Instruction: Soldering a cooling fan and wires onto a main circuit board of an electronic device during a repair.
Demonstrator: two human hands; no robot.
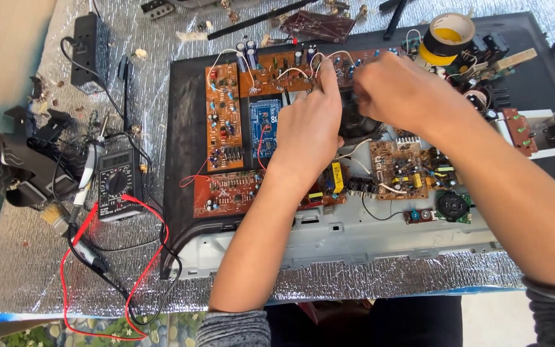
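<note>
Both hands work at the top of the chassis (329, 241). Our left hand (309, 125) rests on the boards with its fingers closed and the thumb raised toward the long board (290, 67); what it grips, if anything, is hidden beneath it. Our right hand (396, 87) is bunched, fingertips pinched at the wires (335, 56) on that board's upper edge; we cannot tell whether it clamps a wire or a component. The two hands sit just beside each other, nearly touching.

We judge the step in hand to be manual work on the wiring of the long board, which lies along the top of the black panel (184, 154), above the blue board (264, 121).

The next move calls for a steady hold from the left hand and fine fingertip control from the right, as the capacitors (246, 51) stand close by.

The multimeter (115, 183) and its red leads (65, 283) lie well apart at the left of the bench (20, 257). The tape roll (448, 35) sits at upper right.
</note>
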